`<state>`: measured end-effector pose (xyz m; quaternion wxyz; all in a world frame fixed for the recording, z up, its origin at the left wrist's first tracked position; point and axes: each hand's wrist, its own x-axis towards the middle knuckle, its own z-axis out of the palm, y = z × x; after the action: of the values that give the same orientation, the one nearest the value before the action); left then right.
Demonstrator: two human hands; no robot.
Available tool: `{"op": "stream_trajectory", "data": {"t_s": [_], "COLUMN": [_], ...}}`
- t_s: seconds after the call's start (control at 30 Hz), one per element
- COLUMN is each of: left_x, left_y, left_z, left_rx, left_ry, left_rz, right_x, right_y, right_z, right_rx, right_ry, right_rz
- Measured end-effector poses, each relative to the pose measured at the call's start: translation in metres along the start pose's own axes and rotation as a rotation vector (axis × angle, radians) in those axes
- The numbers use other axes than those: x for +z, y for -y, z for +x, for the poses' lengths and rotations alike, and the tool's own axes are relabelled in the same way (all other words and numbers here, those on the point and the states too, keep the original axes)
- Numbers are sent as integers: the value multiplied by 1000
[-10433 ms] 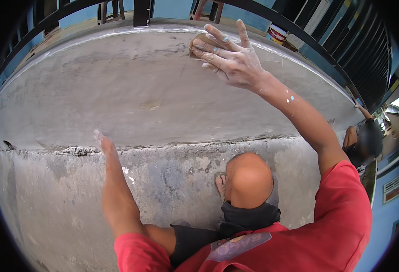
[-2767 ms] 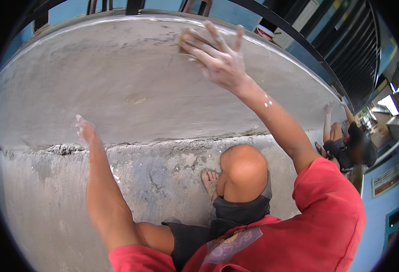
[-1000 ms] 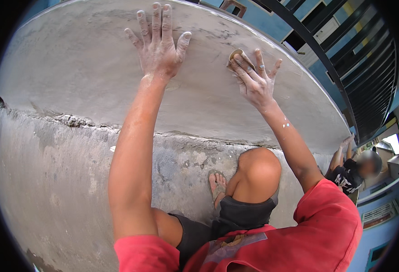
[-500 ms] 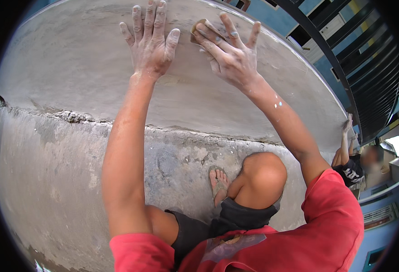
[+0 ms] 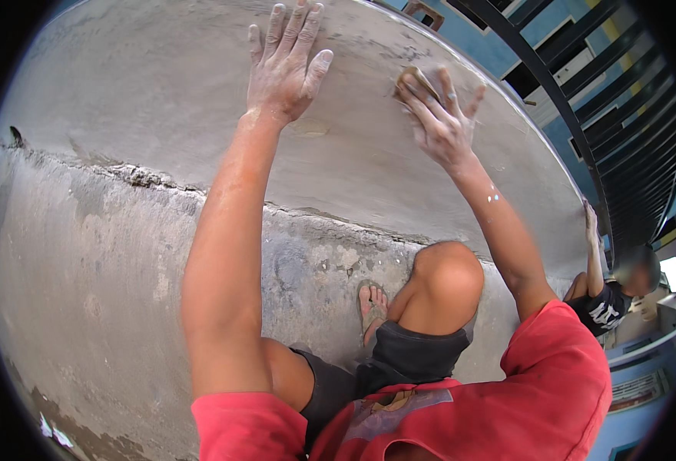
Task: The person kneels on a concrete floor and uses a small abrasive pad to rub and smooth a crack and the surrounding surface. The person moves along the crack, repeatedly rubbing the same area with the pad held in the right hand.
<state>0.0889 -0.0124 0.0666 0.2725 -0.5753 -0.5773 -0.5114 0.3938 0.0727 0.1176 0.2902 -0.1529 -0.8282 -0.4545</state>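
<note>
My left hand (image 5: 286, 77) lies flat on the smooth grey plastered wall (image 5: 361, 157), fingers stretched out and whitened with dust. It holds nothing. To its right, my right hand (image 5: 447, 131) presses a small brown pad (image 5: 412, 80), which looks like folded sandpaper, against the same wall. The pad sits under the index and middle fingers, while the other fingers stick out. Motion blurs this hand, and its palm side is hidden. Several pale paint spots mark my right forearm.
A rough, cracked seam (image 5: 307, 213) runs between wall and concrete floor (image 5: 100, 284). My sandalled foot (image 5: 372, 307) and bent knee (image 5: 449, 280) are close to it. Black railings (image 5: 622, 115) rise beyond the wall's top edge. At far right another person (image 5: 603, 303) reaches up to the wall.
My right hand has slid right and slightly down along the wall with the pad. The whole view has shifted a little; my left hand remains flat on the wall. The other person's arm has shifted.
</note>
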Motion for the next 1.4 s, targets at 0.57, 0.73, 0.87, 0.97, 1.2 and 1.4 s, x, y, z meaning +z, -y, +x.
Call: {"op": "stream_trajectory", "data": {"t_s": [0.57,0.73,0.87,0.97,1.2,1.4], "left_x": [3,-7,4,5,4,7], "left_y": [20,22,24,25,33,38], "left_z": [-8,-10,-18,-18,-26,-41], "left_rx": [8,-9,-12,-27,-38,-109], "left_ry": [-110,-37,-76,-115,-43,-61], "left_rz": [20,8,3,30,53,56], "right_x": [-4,7,-8,-8,8,12], "right_y": [41,14,20,38,9,47], "right_z": [100,31,43,82,4,51], "right_rx": [-116,-62,-65,-87,-53,-15], "right_ry": [12,-23,17,-10,19,-12], "right_rz": [-57,-41,-47,-36,5,-1]}}
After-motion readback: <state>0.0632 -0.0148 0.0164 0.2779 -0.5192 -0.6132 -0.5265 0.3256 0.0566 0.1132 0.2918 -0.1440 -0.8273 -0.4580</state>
